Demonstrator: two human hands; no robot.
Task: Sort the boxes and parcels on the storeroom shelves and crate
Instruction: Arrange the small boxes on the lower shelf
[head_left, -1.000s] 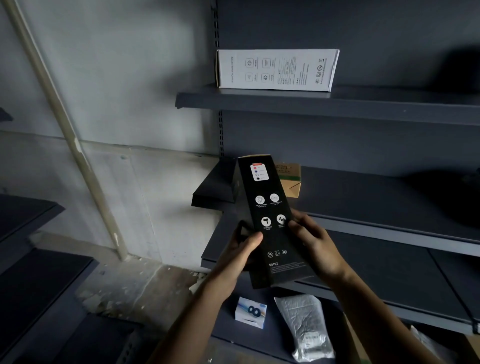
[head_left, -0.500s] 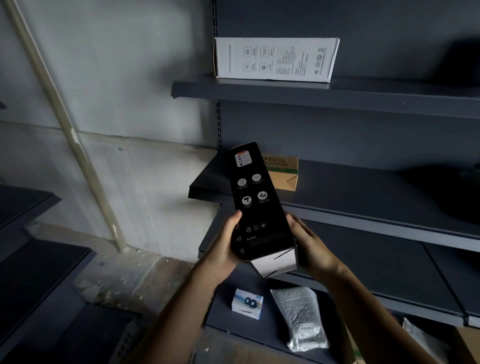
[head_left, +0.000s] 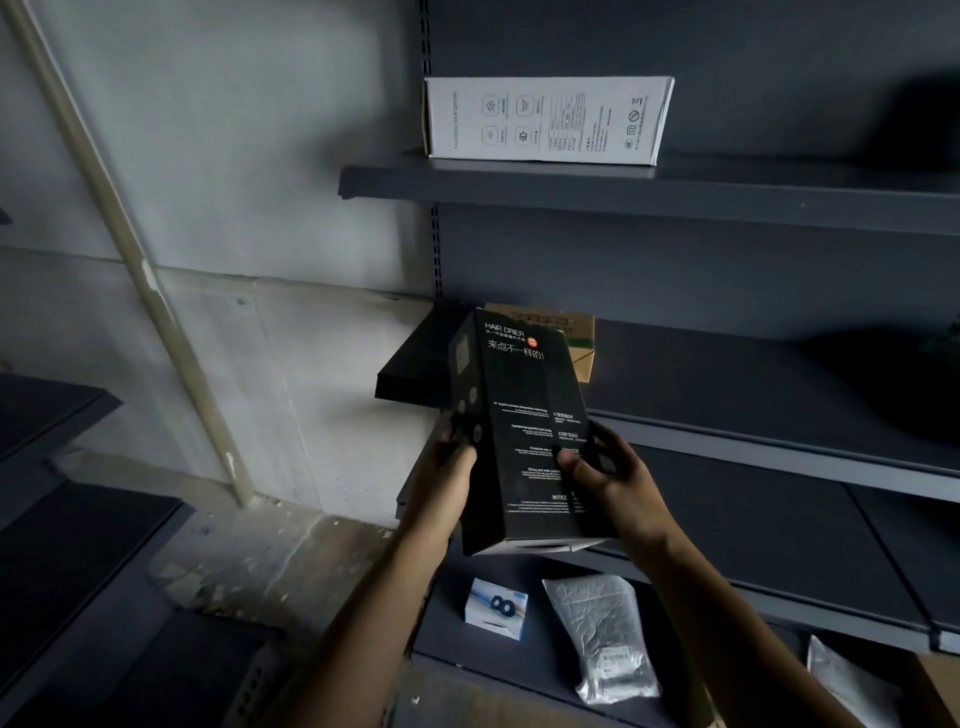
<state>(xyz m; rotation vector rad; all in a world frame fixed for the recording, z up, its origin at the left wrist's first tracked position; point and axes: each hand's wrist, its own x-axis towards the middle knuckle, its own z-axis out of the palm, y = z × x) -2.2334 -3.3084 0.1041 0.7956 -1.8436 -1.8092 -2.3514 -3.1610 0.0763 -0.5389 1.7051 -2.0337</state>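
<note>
My left hand (head_left: 449, 470) and right hand (head_left: 621, 480) both grip the lower half of the black hair-drier box (head_left: 524, 415), fingers curled round its side edges. They hold it upright in the air, resting on no shelf. Over the last second I have turned it: the icon panel that faced me now sits toward my left hand, and the "HAIR DRIER" face looks at me. I judge I am reading it to choose its place. Just behind my hands, a brown carton (head_left: 579, 345) and a flat black box (head_left: 415, 369) sit on the middle shelf (head_left: 779, 384). Well above lies a white box (head_left: 545, 122); below my wrists, a small blue-and-white box (head_left: 496, 608) and a silver parcel (head_left: 602, 634).
</note>
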